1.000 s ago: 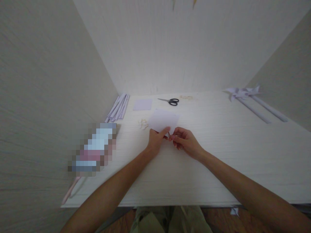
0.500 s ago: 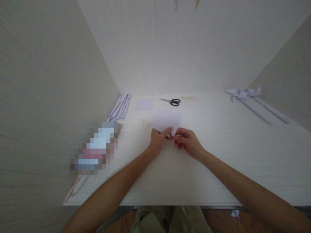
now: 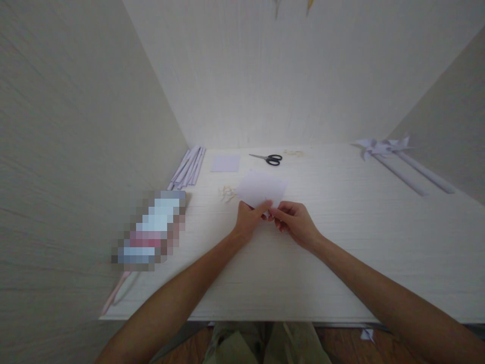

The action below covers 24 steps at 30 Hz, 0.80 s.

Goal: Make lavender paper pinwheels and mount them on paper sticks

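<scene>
As I look down through the head camera, the left hand (image 3: pixel 250 217) pinches a white sheet (image 3: pixel 261 186) near its close edge, thumb on top; the right hand (image 3: pixel 297 222) meets it at the near corner, fingers curled, though I cannot tell whether they grip the paper; the sheet is above the middle of the tabletop (image 3: pixel 242 283); beyond it I see black-handled scissors (image 3: pixel 273 160), with a paper square (image 3: pixel 225 163) to their left.
</scene>
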Each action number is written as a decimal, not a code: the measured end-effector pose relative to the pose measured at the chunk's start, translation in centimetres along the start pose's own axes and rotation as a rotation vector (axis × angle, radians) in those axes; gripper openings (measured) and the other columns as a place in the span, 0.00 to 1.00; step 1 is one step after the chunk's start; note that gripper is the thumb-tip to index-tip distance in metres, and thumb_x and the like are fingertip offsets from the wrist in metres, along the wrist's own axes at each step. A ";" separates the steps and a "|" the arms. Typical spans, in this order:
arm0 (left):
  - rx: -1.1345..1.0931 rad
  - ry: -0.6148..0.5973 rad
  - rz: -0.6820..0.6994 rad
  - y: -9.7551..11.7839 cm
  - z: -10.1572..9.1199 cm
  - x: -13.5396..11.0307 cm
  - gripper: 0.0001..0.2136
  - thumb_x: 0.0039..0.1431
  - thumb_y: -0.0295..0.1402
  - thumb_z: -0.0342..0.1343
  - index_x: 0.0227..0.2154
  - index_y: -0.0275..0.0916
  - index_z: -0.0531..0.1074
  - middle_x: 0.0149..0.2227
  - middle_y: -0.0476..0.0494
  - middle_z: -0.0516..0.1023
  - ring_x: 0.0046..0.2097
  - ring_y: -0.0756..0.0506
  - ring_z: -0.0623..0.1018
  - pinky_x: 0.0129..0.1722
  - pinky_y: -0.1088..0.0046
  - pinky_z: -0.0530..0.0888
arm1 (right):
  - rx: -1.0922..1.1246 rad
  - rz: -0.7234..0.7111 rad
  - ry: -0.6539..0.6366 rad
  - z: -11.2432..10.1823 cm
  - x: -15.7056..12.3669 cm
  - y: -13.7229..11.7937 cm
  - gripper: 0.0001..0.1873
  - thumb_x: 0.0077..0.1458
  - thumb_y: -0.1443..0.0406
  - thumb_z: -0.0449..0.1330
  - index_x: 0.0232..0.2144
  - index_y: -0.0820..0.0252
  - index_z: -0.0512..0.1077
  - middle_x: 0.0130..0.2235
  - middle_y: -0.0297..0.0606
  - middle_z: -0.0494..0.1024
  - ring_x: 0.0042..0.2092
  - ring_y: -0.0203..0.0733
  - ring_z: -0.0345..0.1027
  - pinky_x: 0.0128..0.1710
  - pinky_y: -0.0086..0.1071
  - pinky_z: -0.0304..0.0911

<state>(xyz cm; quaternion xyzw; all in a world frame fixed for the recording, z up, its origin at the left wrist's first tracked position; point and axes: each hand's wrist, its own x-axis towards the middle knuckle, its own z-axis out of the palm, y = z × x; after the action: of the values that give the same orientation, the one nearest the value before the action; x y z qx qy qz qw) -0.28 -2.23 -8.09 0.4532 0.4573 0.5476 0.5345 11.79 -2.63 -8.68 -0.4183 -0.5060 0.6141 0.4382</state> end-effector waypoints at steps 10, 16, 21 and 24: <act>-0.002 0.037 -0.013 0.1 0.0 -0.1 0.07 0.37 0.32 0.58 0.18 0.34 0.68 0.17 0.51 0.69 0.17 0.54 0.67 0.17 0.80 0.65 | -0.057 -0.038 0.032 -0.1 0.0 0.2 0.12 0.38 0.61 0.62 0.15 0.63 0.66 0.16 0.31 0.68 0.16 0.26 0.55 0.13 0.23 0.50; -0.059 0.154 -0.020 -0.6 -0.4 0.6 0.11 0.37 0.36 0.59 0.20 0.32 0.69 0.21 0.47 0.72 0.23 0.51 0.70 0.21 0.77 0.68 | -0.101 -0.025 0.048 0.0 0.0 -0.1 0.13 0.36 0.59 0.62 0.15 0.63 0.67 0.15 0.31 0.67 0.15 0.27 0.55 0.12 0.23 0.50; -0.245 0.245 -0.020 -0.6 -1.0 1.4 0.12 0.38 0.37 0.58 0.24 0.33 0.69 0.25 0.47 0.73 0.25 0.52 0.71 0.27 0.76 0.69 | -0.096 -0.020 0.049 0.0 -0.1 -0.1 0.13 0.38 0.59 0.61 0.15 0.62 0.66 0.13 0.29 0.65 0.15 0.27 0.54 0.12 0.23 0.49; -0.304 0.291 -0.006 -0.4 -1.4 1.7 0.11 0.38 0.35 0.58 0.25 0.33 0.68 0.24 0.48 0.72 0.25 0.53 0.71 0.27 0.77 0.69 | -0.072 -0.011 0.042 0.0 -0.1 0.0 0.13 0.39 0.59 0.61 0.16 0.62 0.64 0.13 0.28 0.64 0.15 0.27 0.55 0.12 0.23 0.48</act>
<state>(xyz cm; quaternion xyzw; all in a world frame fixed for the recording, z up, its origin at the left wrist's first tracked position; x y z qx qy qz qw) -1.64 -0.54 -8.67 0.2818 0.4431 0.6685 0.5267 11.81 -2.69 -8.64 -0.4437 -0.5208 0.5842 0.4366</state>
